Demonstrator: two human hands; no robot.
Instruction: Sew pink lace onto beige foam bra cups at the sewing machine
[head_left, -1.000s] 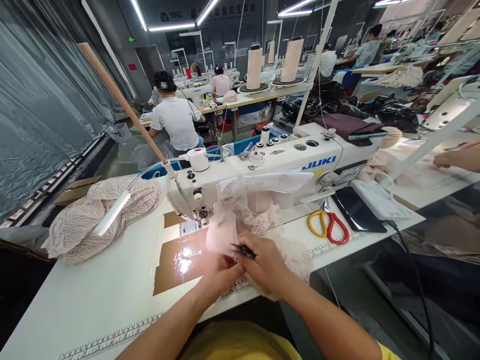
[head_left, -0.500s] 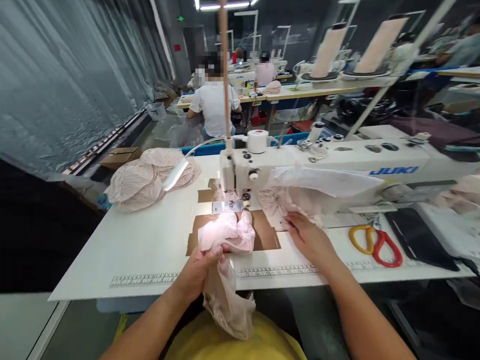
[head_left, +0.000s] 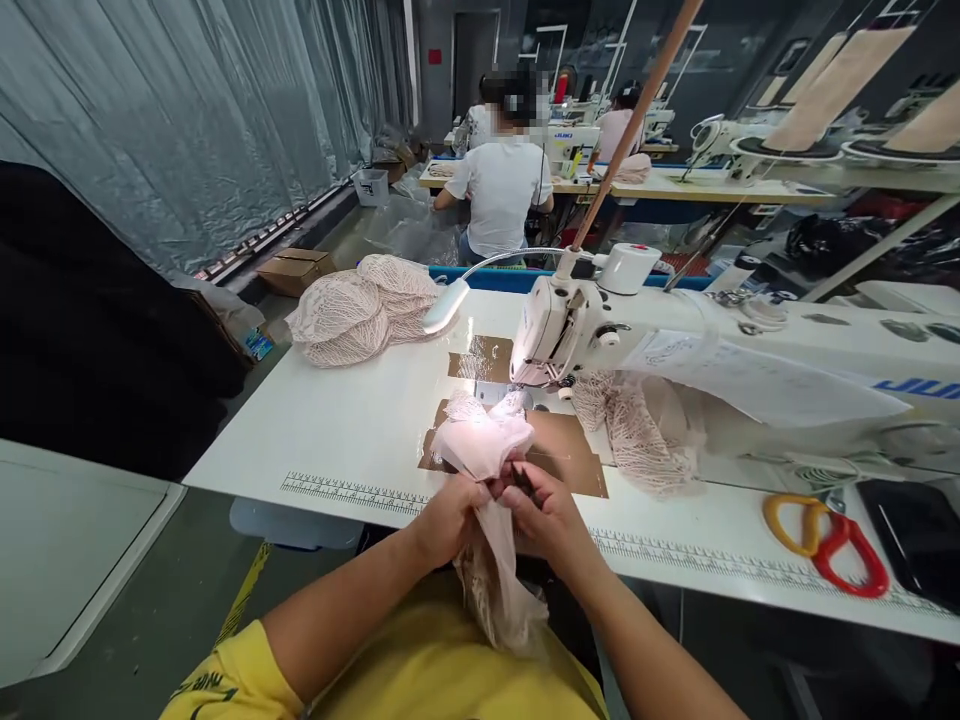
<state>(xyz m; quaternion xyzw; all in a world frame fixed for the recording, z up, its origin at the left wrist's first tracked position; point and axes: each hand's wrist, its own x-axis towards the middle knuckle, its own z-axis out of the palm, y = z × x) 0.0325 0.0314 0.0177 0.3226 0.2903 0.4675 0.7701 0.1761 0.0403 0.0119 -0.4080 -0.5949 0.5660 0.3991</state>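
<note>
A pale pink lace fabric piece [head_left: 480, 440] is bunched at the front edge of the white sewing table [head_left: 352, 420], its tail hanging over my lap. My left hand [head_left: 446, 520] is closed on its left side. My right hand [head_left: 547, 515] pinches the same piece from the right, with a small dark tool [head_left: 523, 480] between its fingers. A white JUKI sewing machine [head_left: 675, 340] stands just behind, its needle end [head_left: 544, 375] a little beyond the fabric.
A heap of pink lace [head_left: 360, 305] lies at the table's back left, more lace [head_left: 637, 430] under the machine arm. Yellow-and-red scissors [head_left: 825, 535] and a dark phone [head_left: 919, 540] lie at the right. A lamp head [head_left: 444, 305] hangs over the table. A person in white [head_left: 501, 185] sits ahead.
My right hand came back from beside the machine and joined the left on the pink fabric. The view swung left, so the machine sits further right.
</note>
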